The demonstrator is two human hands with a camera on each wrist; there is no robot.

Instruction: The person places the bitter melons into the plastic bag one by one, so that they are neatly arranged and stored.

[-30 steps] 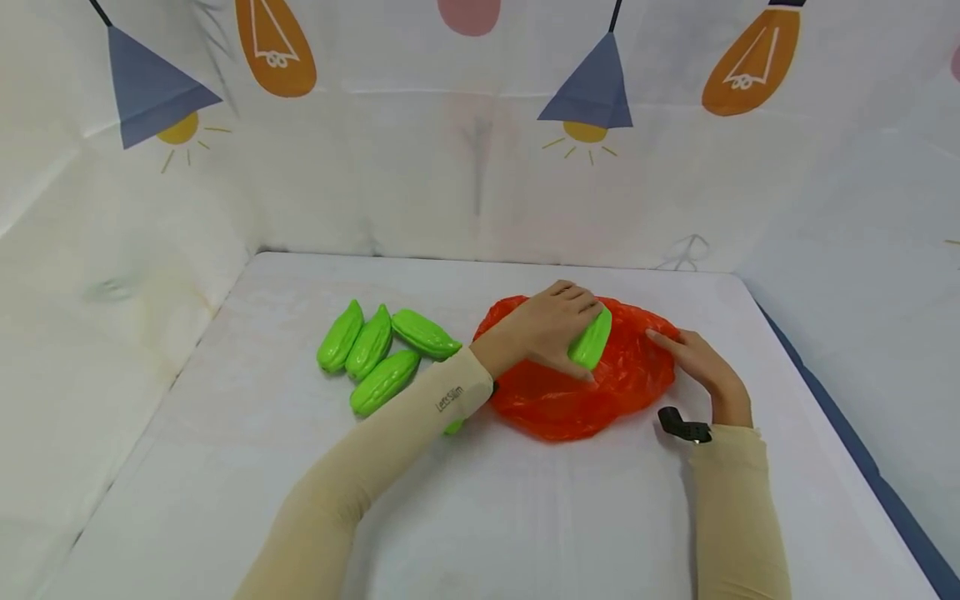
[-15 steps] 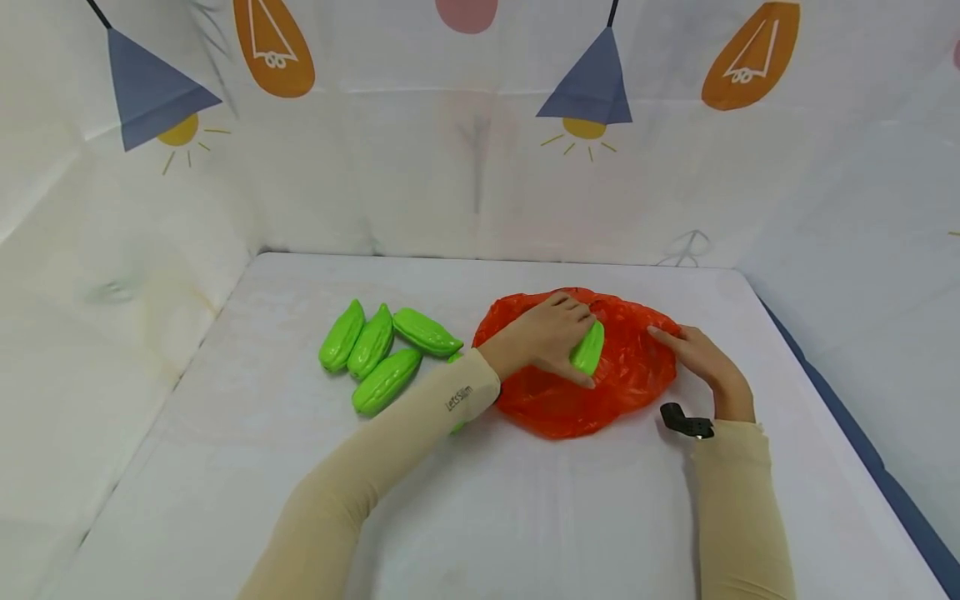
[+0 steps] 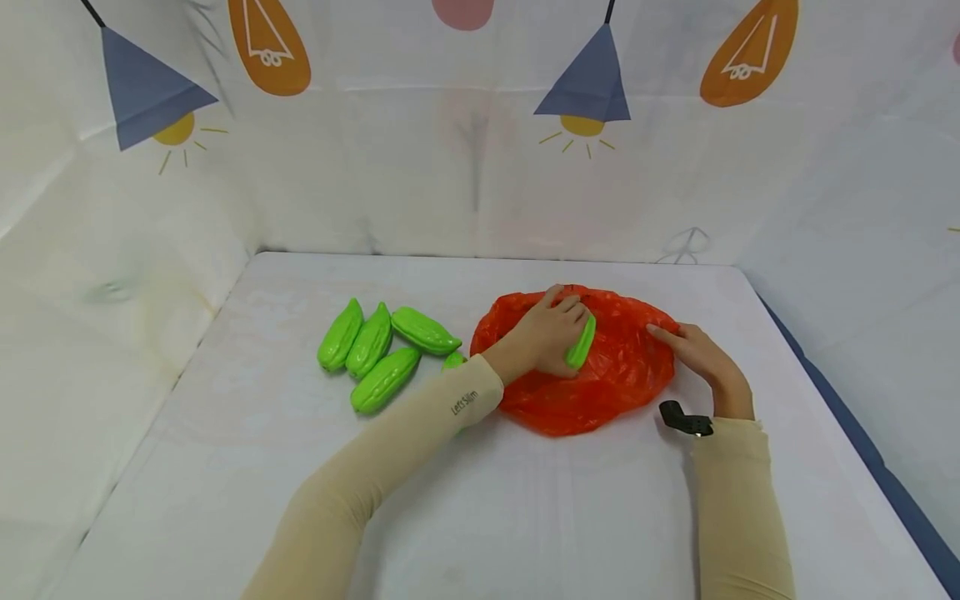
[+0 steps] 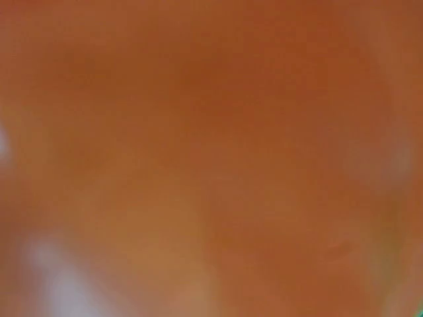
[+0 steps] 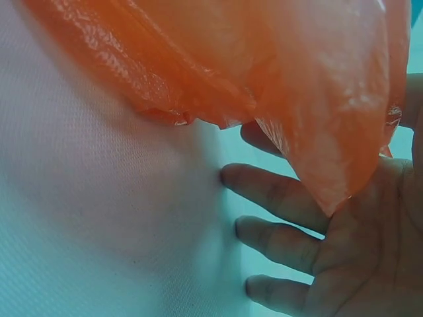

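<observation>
A crumpled red plastic bag (image 3: pixel 622 333) lies on the table, its mouth spread. In the head view my left hand (image 3: pixel 547 333) reaches over the bag and grips a glossy green bitter melon (image 3: pixel 582 343), partly hidden by the fingers. The left wrist view is only blurred orange-red. At the bag's right edge my right hand (image 3: pixel 697 354) pinches the rim with the thumb on top. In the right wrist view, the other fingers (image 5: pixel 281 244) of that hand are spread below a hanging fold of the bag (image 5: pixel 324 139).
Several more bitter melons (image 3: pixel 384 381) lie left of the bag, one of them (image 3: pixel 454 360) partly behind the left sleeve (image 3: pixel 405 450). A black wrist camera (image 3: pixel 684 419) sticks out beside the right wrist. A white printed cloth (image 3: pixel 360 167) hangs behind the white table (image 3: pixel 525 517).
My left hand has turned and shifted slightly left and down over the bag with the bitter melon, less of which now shows. The right hand keeps its hold on the rim.
</observation>
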